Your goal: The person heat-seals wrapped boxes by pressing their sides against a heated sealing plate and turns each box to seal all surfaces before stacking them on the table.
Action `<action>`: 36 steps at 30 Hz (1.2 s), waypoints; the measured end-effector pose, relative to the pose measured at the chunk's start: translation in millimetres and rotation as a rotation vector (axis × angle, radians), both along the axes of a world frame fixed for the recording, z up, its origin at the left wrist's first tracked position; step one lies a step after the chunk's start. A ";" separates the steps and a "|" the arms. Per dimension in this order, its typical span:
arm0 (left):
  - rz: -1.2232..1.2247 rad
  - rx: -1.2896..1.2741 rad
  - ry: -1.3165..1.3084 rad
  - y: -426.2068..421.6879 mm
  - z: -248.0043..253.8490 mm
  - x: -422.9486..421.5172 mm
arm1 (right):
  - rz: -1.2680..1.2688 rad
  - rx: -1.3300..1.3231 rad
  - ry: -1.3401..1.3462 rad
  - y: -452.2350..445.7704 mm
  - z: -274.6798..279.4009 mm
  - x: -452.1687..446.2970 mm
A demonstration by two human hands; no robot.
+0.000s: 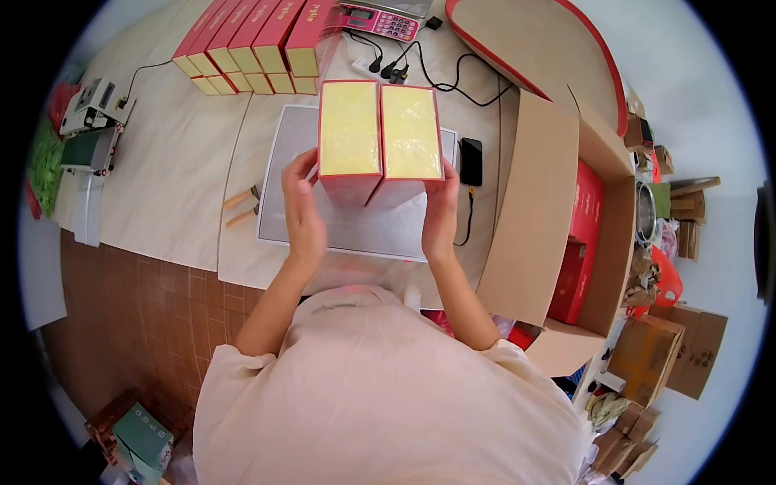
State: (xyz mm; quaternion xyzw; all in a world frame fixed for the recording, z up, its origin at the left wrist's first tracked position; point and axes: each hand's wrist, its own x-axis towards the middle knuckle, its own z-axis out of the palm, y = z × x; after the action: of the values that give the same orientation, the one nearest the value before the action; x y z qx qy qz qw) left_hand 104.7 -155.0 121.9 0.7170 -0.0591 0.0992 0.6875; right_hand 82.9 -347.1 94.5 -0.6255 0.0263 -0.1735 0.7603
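Note:
Two red boxes with yellow end faces, a left box (350, 129) and a right box (411, 133), stand side by side in front of me, with a shiny clear film over them. My left hand (302, 206) presses against the outer side of the left box near its lower corner. On the opposite side, my right hand (440, 212) grips the right box. Together the hands clasp the pair between them. Below the boxes lies a grey mat (291, 186) with a white border. Some fingertips are hidden behind the boxes.
More red boxes (267, 40) stand stacked at the back left. An open carton (529, 210) with red boxes inside is on the right. Nearby are a phone (471, 162), cables, a pink-keyed scale (380, 23), a wooden-handled tool (240, 208) and a machine (93, 121).

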 end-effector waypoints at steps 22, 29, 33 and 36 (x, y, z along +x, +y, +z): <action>0.060 -0.004 0.088 18.9 -20.8 -7.1 | -0.112 -0.055 0.130 -17.8 -1.4 -6.3; 0.058 -0.006 0.108 18.1 -22.1 -3.2 | -0.106 -0.068 0.138 -20.3 -6.5 -3.4; 0.048 -0.010 0.112 17.8 -23.5 2.0 | -0.106 -0.082 0.153 -19.4 -3.3 -1.0; 0.100 -0.006 0.096 16.4 -21.2 8.0 | -0.096 -0.073 0.142 -19.7 -6.7 2.6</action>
State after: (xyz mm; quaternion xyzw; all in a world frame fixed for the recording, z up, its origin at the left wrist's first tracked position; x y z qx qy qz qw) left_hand 112.7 -138.6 100.7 0.7209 0.0102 0.0992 0.6858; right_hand 85.5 -366.8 87.8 -0.6616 0.1037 -0.1657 0.7240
